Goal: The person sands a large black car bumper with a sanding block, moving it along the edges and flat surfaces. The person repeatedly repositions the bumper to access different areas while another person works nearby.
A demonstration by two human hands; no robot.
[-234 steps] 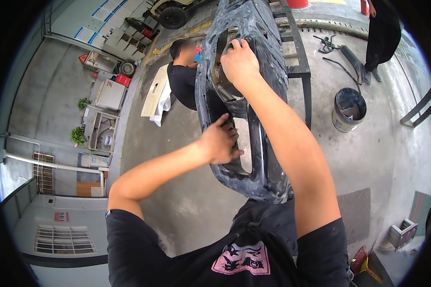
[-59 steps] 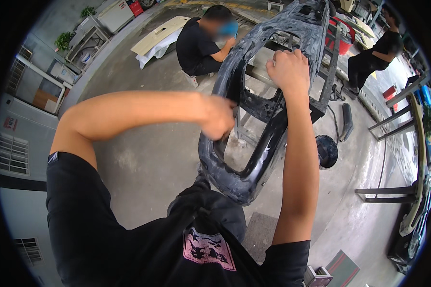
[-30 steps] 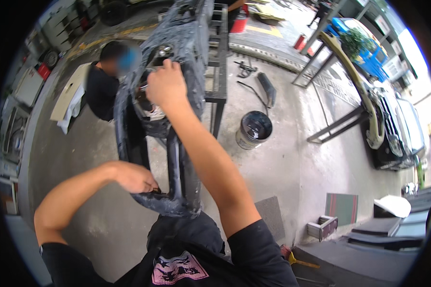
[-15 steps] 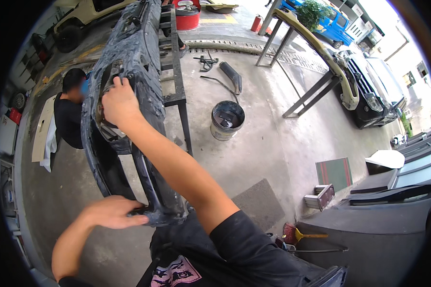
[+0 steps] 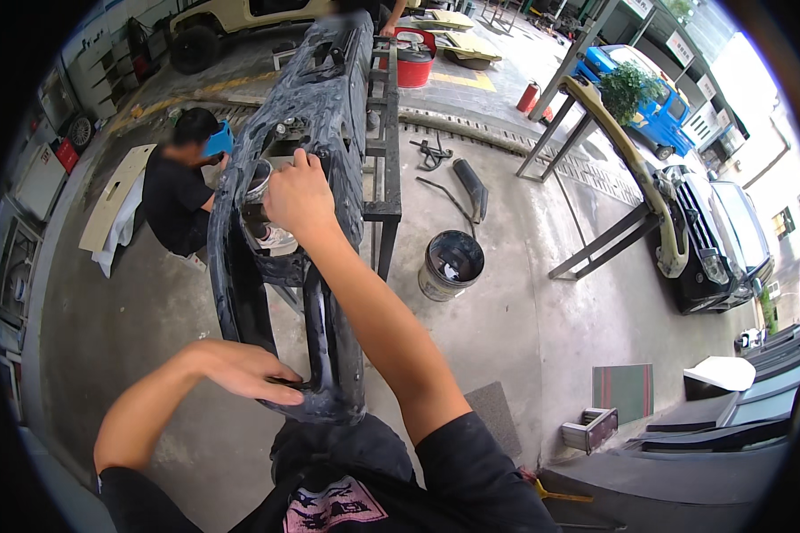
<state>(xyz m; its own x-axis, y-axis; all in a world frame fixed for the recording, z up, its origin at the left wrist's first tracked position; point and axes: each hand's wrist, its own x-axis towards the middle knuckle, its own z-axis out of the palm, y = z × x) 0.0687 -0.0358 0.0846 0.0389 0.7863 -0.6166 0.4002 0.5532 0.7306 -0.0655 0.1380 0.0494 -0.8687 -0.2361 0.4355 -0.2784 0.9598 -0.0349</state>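
Note:
A long dark grey car bumper [image 5: 333, 115], smeared with lighter scuffed patches, lies lengthwise before me. My left hand [image 5: 244, 371] rests on its near end, fingers stretched out flat beside a long slot. Farther along, my right hand [image 5: 300, 197] is closed at the edge of an opening in the bumper, fingers curled down. What those fingers hold, if anything, is hidden behind the hand. Under the bumper's right side shows a black metal stand [image 5: 383, 210].
A person [image 5: 182, 182] in black crouches left of the bumper, near a beige panel [image 5: 116, 191]. On the right are a bucket [image 5: 431, 282] of dark liquid, a black tube [image 5: 471, 188], and a yellowish bumper [image 5: 636, 147] on a stand. Another person's arm [image 5: 393, 16] shows at the far end.
The view has shifted, so the bumper and surroundings sit farther right and lower. My right hand stays at the opening; my left hand remains flat on the near end.

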